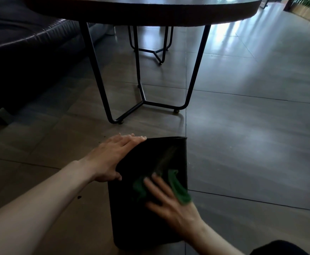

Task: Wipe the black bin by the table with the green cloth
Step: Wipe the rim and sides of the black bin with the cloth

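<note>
The black bin (pixel 130 214) lies tipped on the floor (pixel 251 144) between both hands, just short of the desk (pixel 150 11) legs. Left hand (pixel 111 159) flat, fingers together, pressed on its far upper edge. Right hand (pixel 168 201), fingers spread and blurred, presses the green cloth (pixel 178 190) against its side

Left hand (pixel 111 159) is lying flat, fingers extended; right hand (pixel 170 203) (motion-blurred) is pressing down, fingers spread.
</note>
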`<state>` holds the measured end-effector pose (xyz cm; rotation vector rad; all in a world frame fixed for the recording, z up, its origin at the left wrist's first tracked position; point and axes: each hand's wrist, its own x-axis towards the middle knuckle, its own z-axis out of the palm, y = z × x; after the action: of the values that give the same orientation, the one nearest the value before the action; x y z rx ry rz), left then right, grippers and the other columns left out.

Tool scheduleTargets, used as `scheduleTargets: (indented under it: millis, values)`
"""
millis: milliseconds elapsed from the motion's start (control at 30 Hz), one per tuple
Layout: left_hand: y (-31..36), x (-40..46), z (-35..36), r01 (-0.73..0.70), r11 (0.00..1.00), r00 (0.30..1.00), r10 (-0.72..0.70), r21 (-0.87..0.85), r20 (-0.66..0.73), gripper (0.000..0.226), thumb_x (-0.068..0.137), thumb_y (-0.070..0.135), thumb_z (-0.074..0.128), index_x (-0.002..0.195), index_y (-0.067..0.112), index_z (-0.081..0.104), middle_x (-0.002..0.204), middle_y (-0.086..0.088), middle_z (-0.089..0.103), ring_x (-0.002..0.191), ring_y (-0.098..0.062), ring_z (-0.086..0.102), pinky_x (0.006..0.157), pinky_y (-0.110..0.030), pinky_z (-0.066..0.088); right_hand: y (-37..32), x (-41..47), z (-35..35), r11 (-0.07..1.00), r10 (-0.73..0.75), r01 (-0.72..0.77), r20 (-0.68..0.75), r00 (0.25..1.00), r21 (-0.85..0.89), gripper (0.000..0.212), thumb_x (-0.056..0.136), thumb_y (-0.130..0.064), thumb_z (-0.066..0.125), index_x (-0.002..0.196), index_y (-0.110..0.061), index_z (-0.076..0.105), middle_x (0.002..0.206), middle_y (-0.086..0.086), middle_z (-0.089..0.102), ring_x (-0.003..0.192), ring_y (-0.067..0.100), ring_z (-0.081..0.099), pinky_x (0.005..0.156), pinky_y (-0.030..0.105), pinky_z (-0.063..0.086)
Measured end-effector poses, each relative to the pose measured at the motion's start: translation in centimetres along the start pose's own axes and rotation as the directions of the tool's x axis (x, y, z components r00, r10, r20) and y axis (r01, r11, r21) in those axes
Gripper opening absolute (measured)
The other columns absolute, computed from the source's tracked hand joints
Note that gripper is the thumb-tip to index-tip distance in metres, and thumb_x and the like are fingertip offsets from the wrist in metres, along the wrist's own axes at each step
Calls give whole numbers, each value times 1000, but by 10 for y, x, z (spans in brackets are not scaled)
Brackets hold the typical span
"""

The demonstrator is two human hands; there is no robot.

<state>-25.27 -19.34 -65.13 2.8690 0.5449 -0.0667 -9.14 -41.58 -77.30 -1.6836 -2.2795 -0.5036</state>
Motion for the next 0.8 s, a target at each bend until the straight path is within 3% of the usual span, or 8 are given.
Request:
scheduleTargets:
  millis: [100,167,267,333,433,567,667,800]
  values:
    - [1,0,-1,-15,1000,1000,15,-23,-13,120,65,46,80,155,47,1,164,20,18,153,-6,11,125,-36,14,30,44,-22,945,326,-324,-29,945,49,39,94,-45,61,133,-42,62,163,9,42,154,39,31,115,78,23]
    - [1,-1,-1,-10,999,1000,10,-35,-16,117,65,49,76,155,47,1,163,18,20,152,-7,12,125,-34,12,34,60,-24,908,412,-407,-29,911,104,44,97,-50,58,140,-42,58,166,9,37,158,40,20,116,81,11]
    - [1,-3,-1,-14,999,1000,13,-43,-26,116,65,49,75,154,48,1,163,17,22,152,-8,13,123,-30,11,22,56,-12,880,457,-445,-37,889,168,46,99,-49,60,144,-40,56,170,11,27,159,41,10,118,78,15]
    - [2,-3,-1,-17,1000,1000,17,-12,-22,118,66,46,79,155,46,1,163,17,21,152,-9,14,124,-33,15,6,40,-2,910,395,-385,-37,918,150,42,98,-46,62,140,-38,58,170,14,27,158,44,13,118,77,19]
    - [1,-3,0,-1,1000,1000,1,5,3,132,57,37,90,155,46,1,164,21,17,152,-7,11,125,-35,14,-18,0,14,991,80,-83,27,996,104,17,99,-36,64,115,-33,60,170,16,26,157,45,18,113,74,31]
    - [2,-5,0,-10,1000,1000,10,1,3,136,55,34,91,154,47,0,164,20,17,152,-5,9,125,-36,13,-9,-19,9,989,-145,141,95,985,50,6,104,-29,57,106,-33,59,169,14,28,157,39,23,115,66,36]
    - [3,-5,-1,-18,1000,1000,18,-14,0,130,57,38,86,155,47,1,164,19,19,153,-7,11,125,-39,16,24,17,-12,984,146,-142,-35,989,109,23,99,-32,61,121,-31,64,167,16,32,156,41,25,114,69,36]
    - [3,-8,-1,5,999,1000,-5,-35,2,130,59,39,86,152,52,-3,163,18,19,152,-8,11,124,-37,14,40,68,-34,783,599,-558,-94,795,274,48,101,-29,48,149,-27,53,168,16,26,158,42,13,110,72,41]
